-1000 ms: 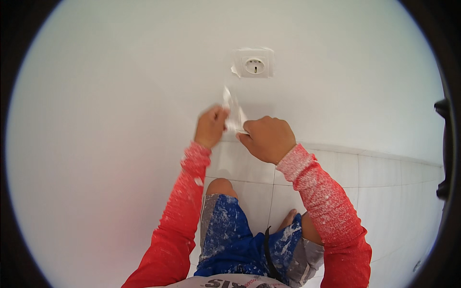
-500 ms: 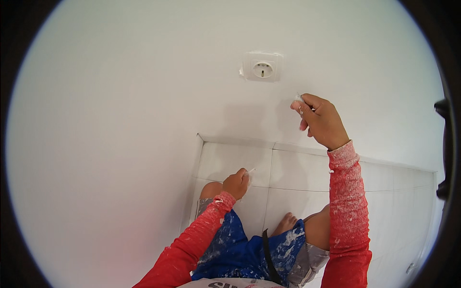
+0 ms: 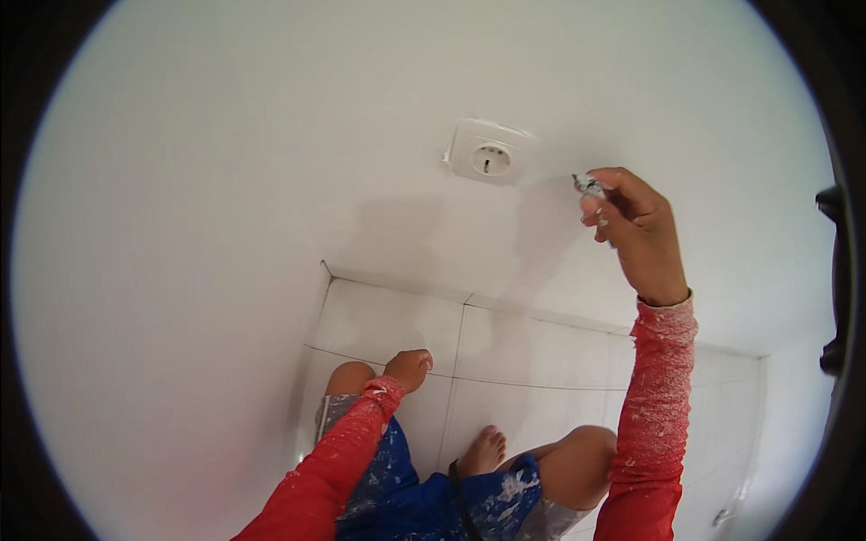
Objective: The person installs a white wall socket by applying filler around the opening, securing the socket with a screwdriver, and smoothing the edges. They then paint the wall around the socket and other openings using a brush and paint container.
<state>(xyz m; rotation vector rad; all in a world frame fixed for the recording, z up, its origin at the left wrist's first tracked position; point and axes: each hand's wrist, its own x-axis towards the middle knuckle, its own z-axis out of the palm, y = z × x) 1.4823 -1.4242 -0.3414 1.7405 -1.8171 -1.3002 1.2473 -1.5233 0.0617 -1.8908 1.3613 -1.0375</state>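
My right hand (image 3: pixel 651 236) is raised in front of the wall, to the right of a white wall socket (image 3: pixel 492 160). Thumb and fingers pinch a small, paint-smeared piece (image 3: pixel 590 186), pale with dark patches and a dark tip; its kind is unclear. It is apart from the socket, whose square frame has rough white bits along its top and left edges. Low on the left, by my bent knee, my left hand (image 3: pixel 409 370) is closed. Whatever its fingers hold, if anything, is hidden.
The white wall (image 3: pixel 225 162) fills the upper part of the view. Below it lies a pale tiled floor (image 3: pixel 388 311) with a wall corner at left. My bare foot (image 3: pixel 484 448) and paint-spattered blue shorts (image 3: pixel 397 500) show below. A metal fitting (image 3: pixel 722 517) is at lower right.
The view has shifted. My right hand has moved right of the socket and turned, showing more of the pinched piece. My left hand has gone left; the pale strip at its fingers no longer shows.
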